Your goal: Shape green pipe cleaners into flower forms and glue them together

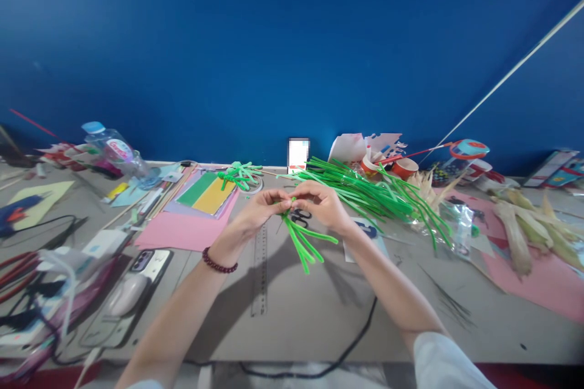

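A small bunch of green pipe cleaners [303, 246] is held up over the middle of the table, its strands fanning down toward me. My left hand [262, 209] pinches the top of the bunch from the left. From the right, my right hand [322, 203] closes on the same end, fingertips meeting those of the left. The exact spot under the fingers is hidden. Behind the right hand lies a big pile of green pipe cleaners [365, 191]. A shaped piece of green pipe cleaners [240, 175] rests on the coloured sheets to the left. Beneath the hands is a clear ruler [260, 273].
A lit phone [298, 154] leans on the blue wall. Pink paper [182, 231], a plastic bottle [116, 149] and a phone [132, 295] with a white case are on the left. Dried husks [529, 225] lie right; a black cable [351, 346] crosses the front edge.
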`<state>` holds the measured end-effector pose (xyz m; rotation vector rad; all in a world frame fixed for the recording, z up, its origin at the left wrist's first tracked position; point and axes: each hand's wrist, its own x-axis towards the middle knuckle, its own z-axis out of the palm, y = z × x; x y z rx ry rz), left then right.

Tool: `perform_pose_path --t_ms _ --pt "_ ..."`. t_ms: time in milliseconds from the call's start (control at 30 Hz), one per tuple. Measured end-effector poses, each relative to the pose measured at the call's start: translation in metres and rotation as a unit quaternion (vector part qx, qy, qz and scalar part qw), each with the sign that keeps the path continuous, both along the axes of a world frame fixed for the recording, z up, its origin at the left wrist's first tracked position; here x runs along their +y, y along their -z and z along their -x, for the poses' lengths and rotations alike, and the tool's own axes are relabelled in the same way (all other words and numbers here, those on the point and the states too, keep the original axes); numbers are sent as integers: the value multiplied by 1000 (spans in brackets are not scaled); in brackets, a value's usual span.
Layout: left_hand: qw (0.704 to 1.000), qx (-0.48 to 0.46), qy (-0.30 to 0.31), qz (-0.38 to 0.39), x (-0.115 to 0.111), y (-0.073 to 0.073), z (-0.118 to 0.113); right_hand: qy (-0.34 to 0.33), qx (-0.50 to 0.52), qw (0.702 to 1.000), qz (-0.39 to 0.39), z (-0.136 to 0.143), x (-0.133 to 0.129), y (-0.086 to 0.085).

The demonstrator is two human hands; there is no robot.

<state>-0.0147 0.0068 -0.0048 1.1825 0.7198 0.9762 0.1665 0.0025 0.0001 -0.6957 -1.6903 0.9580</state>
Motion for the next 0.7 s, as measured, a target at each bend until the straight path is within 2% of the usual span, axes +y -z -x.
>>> perform_pose_path --t_ms 267,433,600,700 --pt "999 -45 1 3 -2 -2 -3 -44 102 983 149 8 -1 3" --pt "999 -46 -21 9 -2 -2 -3 1 118 984 133 6 4 9" --pt "997 -41 0 63 -5 -6 -5 53 109 987 106 0 11 12" --pt "996 -50 -35 64 -4 -4 -10 67 94 989 89 -3 14 13"
